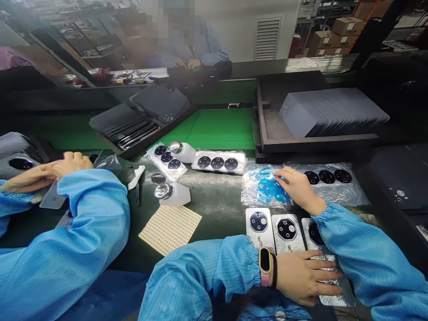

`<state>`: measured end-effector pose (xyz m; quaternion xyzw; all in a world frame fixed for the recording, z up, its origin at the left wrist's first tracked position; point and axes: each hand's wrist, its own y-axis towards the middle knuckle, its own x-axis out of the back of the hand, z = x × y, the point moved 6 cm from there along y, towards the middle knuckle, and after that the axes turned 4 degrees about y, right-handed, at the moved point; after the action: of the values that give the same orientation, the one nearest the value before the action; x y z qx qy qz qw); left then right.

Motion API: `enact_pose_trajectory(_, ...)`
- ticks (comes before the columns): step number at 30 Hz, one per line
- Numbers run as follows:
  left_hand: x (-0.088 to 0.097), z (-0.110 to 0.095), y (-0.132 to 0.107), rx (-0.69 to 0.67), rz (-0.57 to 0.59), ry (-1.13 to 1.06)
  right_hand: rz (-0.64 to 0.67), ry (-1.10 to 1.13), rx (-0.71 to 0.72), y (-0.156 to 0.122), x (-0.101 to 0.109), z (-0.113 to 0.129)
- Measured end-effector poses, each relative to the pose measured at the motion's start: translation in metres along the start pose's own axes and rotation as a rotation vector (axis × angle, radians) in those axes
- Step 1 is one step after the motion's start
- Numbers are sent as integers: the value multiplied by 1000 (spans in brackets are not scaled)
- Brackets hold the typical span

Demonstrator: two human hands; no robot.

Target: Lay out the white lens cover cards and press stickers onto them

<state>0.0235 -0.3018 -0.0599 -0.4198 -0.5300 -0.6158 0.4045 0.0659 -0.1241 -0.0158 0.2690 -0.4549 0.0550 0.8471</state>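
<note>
My left hand (pixel 307 276), with a watch band on the wrist, lies flat with fingers stretched out on a silver phone back cover (pixel 329 296) at the near edge of the bench. Two more back covers (pixel 259 227) with round black camera rings lie just beyond it, side by side. My right hand (pixel 297 187) reaches forward onto a clear bag of blue round films (pixel 262 187). Its fingertips are pinched together on one blue film.
A bag of black camera rings (pixel 329 177) lies right of the blue films, two more bags (pixel 217 162) further left. Two dispenser bottles (pixel 174 191), a dotted sticker sheet (pixel 169 227), trays of grey covers (pixel 334 111), a green belt (pixel 217 127). A co-worker's blue sleeve (pixel 83 214) is at left; another person sits opposite.
</note>
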Motion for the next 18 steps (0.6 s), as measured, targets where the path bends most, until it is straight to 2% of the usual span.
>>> enact_pose_trajectory(5, -2, -1, 1, -15, 35, 4, -21, 155, -120, 2, 10, -4)
enact_pose_trajectory(8, -1, 0, 2, -17, 45, 0, 3, 195, -117, 1, 11, 7)
enact_pose_trajectory(10, 1, 1, 2, -19, 55, -6, 123, 202, -63, -2, 0, 23)
enact_pose_trajectory(13, 4, 3, 4, -13, 89, -23, 444, 127, 2, -9, -29, 52)
enact_pose_trajectory(16, 5, 3, 6, -17, 141, -32, 716, -40, -25, -16, -48, 70)
enact_pose_trajectory(18, 6, 3, 6, -4, 165, -20, 821, -143, -52, -17, -50, 75)
